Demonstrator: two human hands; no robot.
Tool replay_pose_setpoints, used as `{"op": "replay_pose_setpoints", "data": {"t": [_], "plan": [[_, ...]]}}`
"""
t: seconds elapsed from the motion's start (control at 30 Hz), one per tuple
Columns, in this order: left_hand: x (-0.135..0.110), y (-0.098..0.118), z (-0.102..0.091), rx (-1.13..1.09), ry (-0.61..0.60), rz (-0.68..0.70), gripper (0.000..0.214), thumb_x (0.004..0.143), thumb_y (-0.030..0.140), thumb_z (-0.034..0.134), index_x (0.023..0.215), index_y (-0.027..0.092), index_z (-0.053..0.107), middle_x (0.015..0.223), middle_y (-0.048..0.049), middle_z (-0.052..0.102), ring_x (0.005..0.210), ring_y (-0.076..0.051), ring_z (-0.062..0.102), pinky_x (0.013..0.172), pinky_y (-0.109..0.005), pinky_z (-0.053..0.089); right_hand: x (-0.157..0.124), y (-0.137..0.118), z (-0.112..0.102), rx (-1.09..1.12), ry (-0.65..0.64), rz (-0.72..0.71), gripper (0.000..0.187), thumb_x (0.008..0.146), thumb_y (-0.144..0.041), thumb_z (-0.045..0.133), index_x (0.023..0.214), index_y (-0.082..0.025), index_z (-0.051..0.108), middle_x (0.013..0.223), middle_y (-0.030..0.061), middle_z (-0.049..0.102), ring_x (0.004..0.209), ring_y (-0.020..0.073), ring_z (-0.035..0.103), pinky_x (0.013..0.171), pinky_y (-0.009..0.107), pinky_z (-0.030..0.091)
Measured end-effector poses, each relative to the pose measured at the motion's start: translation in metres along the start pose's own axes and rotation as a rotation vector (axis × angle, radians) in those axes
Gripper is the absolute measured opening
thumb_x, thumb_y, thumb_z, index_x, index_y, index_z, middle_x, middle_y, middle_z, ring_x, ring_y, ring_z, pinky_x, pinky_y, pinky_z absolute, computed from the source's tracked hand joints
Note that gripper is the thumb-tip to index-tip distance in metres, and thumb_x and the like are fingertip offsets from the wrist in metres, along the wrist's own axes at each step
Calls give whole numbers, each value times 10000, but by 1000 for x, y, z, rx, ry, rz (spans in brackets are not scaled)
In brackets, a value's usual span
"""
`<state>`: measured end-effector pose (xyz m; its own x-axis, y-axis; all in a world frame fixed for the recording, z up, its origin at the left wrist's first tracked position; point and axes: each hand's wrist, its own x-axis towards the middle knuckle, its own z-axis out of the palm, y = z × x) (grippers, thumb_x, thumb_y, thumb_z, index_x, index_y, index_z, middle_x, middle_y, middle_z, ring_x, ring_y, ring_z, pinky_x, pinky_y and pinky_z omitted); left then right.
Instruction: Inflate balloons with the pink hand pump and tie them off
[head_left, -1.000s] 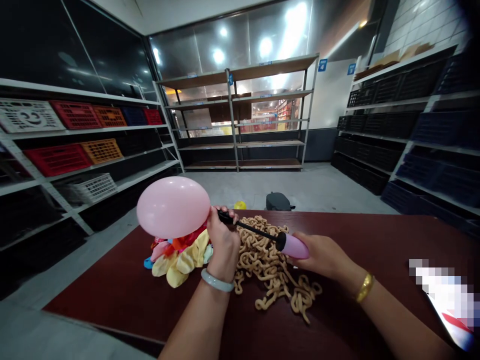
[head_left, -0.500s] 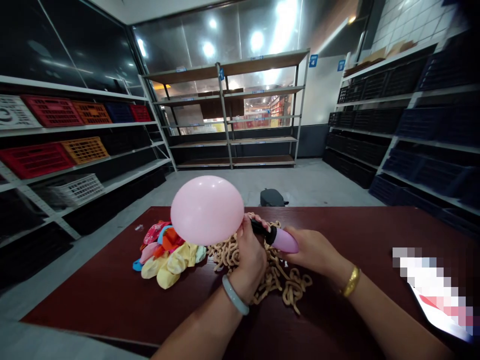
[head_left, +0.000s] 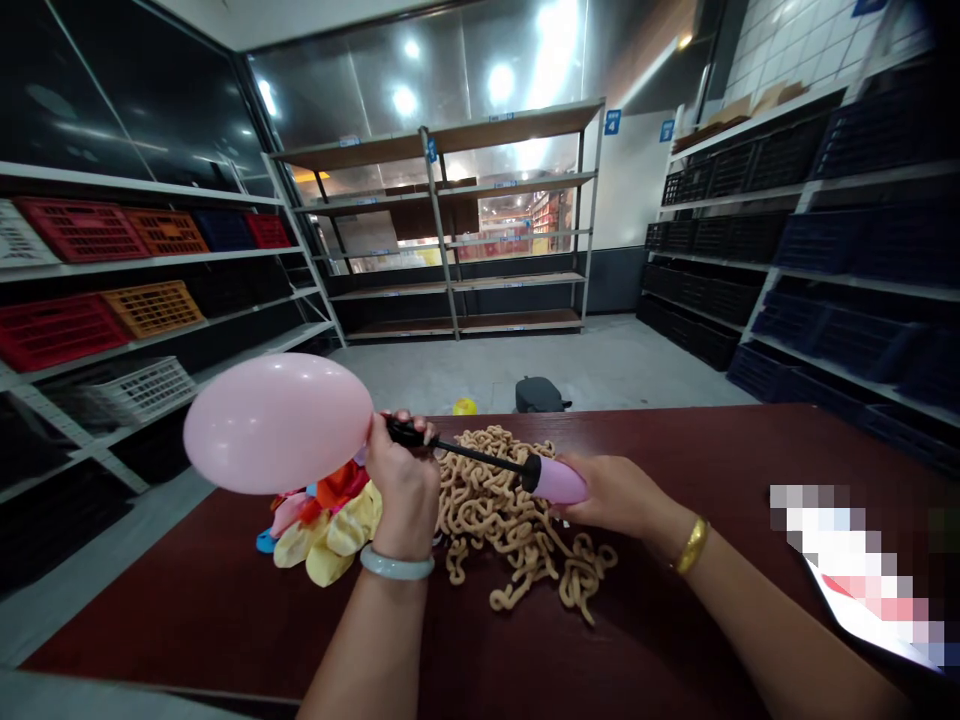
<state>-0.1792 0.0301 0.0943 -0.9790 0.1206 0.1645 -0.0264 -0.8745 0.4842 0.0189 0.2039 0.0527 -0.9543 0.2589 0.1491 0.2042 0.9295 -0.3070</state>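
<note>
A pink inflated balloon (head_left: pixel 277 425) sits at the left end of a hand balloon pump (head_left: pixel 556 481), its neck hidden by my left hand (head_left: pixel 405 490). That hand is closed round the pump's black end, close against the balloon. My right hand (head_left: pixel 619 497) grips the pink end of the pump. Between the two hands a thin black rod (head_left: pixel 484 457) is drawn out. Below the balloon lie limp balloons (head_left: pixel 330 540) in yellow, red, orange, pink and blue. Under the rod spreads a heap of tan, curled, rope-like pieces (head_left: pixel 487 510).
The dark red table (head_left: pixel 675 620) carries a partly blurred flat white object (head_left: pixel 862 590) at right. Beyond its far edge, a dark grey object (head_left: pixel 541 394) and a yellow one (head_left: pixel 465 407) show. Shelves with crates (head_left: pixel 82 228) line both sides; a rack (head_left: pixel 517 325) stands behind.
My left hand has moved left with the balloon and the pump's black end, drawing out the rod. My right hand has stayed nearly in place. More of the tan heap shows.
</note>
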Motion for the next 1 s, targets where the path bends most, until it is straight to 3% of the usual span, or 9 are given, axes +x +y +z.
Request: {"op": "replay_pose_setpoints", "data": {"t": [0.2, 0.37, 0.6, 0.83, 1.0], "plan": [[-10, -9, 3, -9, -43, 33, 199, 820, 291, 626, 790, 191, 457, 663, 35, 485, 518, -92, 487, 452, -210, 322, -2, 6, -9, -23, 13, -28, 403, 746, -548, 619, 1052, -286, 599, 867, 15, 711, 767, 228, 660, 601, 271, 345], [-43, -42, 9, 25, -182, -73, 240, 824, 357, 645, 806, 197, 466, 691, 20, 505, 568, -108, 515, 497, -221, 384, -3, 2, -9, -15, 27, -32, 365, 748, -534, 617, 998, -268, 598, 858, 20, 710, 759, 232, 662, 592, 270, 347], [-88, -76, 13, 67, -223, -201, 195, 857, 350, 609, 836, 191, 498, 728, 7, 522, 601, -116, 528, 595, -267, 456, -5, -6, -7, 32, 41, -1, 396, 756, -497, 623, 1069, -256, 595, 903, 37, 710, 804, 242, 666, 630, 270, 374], [-76, -57, 20, 62, -260, -218, 222, 851, 369, 609, 804, 199, 474, 675, 13, 510, 569, -121, 519, 530, -241, 415, -1, -14, -3, 68, 53, 1, 506, 751, -524, 629, 1184, -272, 559, 979, 43, 713, 869, 261, 662, 669, 284, 386], [-48, -33, 17, 44, -225, -135, 189, 841, 340, 604, 819, 204, 475, 673, 20, 507, 537, -123, 515, 484, -240, 386, 0, -5, -4, 59, -15, -9, 484, 732, -525, 648, 1143, -279, 583, 968, 36, 716, 864, 258, 661, 661, 280, 380]]}}
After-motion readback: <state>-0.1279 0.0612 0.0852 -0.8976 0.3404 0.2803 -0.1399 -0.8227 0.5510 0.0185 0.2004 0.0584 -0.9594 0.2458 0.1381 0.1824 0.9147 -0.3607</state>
